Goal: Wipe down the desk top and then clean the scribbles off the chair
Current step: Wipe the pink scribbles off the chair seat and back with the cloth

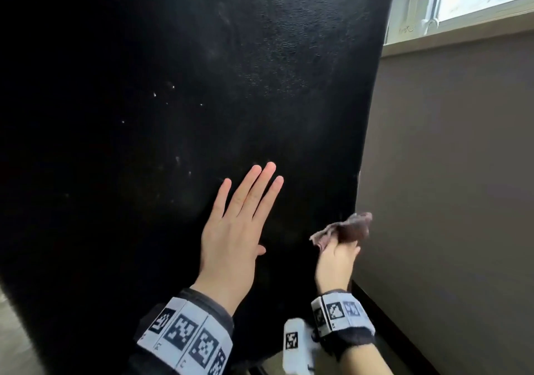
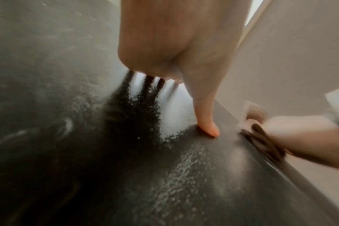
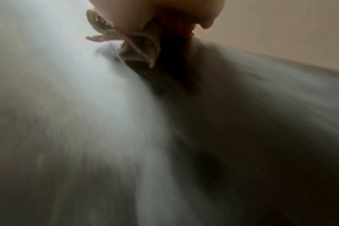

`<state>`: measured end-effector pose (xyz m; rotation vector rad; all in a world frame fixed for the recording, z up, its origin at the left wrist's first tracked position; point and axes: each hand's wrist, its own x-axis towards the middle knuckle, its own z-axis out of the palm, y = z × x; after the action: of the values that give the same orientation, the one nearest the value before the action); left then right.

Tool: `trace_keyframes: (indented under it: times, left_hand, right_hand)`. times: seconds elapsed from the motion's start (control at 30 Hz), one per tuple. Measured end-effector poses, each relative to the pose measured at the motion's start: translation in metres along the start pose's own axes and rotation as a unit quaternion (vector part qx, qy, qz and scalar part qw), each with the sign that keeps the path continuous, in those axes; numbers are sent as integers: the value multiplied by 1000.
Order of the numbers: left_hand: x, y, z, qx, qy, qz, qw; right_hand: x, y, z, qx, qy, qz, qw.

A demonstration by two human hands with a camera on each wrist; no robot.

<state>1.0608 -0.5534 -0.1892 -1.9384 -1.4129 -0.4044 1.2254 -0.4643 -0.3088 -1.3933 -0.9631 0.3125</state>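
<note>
A person's left hand (image 1: 231,230) lies flat, fingers straight, on the black chair back (image 1: 260,71); the right hand (image 1: 336,262) clutches a bunched cloth (image 1: 351,228) at its right edge. Chair-cleaning seems underway; faint pale marks (image 1: 176,159) farther left likely need rubbing next.

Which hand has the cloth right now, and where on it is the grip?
The right hand grips the bunched cloth at its middle, loose edges sticking out. The left hand holds nothing.

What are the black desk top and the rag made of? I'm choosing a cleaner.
Desk top: a hard black sheet, laminate or painted board perhaps, matte with fine pebbled grain catching window light. Rag: soft, brownish woven cloth, crumpled, with frayed edges.
</note>
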Motion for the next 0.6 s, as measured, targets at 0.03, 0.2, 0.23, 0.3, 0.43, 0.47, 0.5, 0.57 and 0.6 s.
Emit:
trace_keyframes:
  times: [0.03, 0.2, 0.23, 0.3, 0.43, 0.47, 0.5, 0.57, 0.6]
  left_hand:
    - [-1, 0, 1, 0, 4, 0, 1000]
    - [-1, -1, 3, 8, 21, -3, 1000]
    - [0, -1, 3, 10, 19, -5, 1000]
    - [0, -1, 3, 14, 10, -8, 1000]
    - [0, 0, 5, 26, 9, -7, 1000]
    - [-1, 1, 6, 32, 8, -6, 999]
    - [-2, 1, 6, 37, 9, -6, 999]
    - [-3, 2, 7, 41, 13, -8, 999]
    - [-5, 1, 7, 43, 14, -8, 999]
  right_hand:
    - [-18, 15, 0, -14, -11, 38, 999]
    - [-10, -2, -12, -15, -43, -3, 999]
    - [9, -26, -16, 10, -42, -29, 999]
    - [43, -68, -23, 52, -51, -75, 995]
    - [53, -41, -14, 84, -37, -110, 990]
    - [35, -15, -9, 83, -35, -91, 992]
    - [13, 15, -5, 72, -34, -58, 995]
    - [-41, 64, -2, 11, -58, 28, 998]
    - [-61, 73, -4, -27, -68, 58, 996]
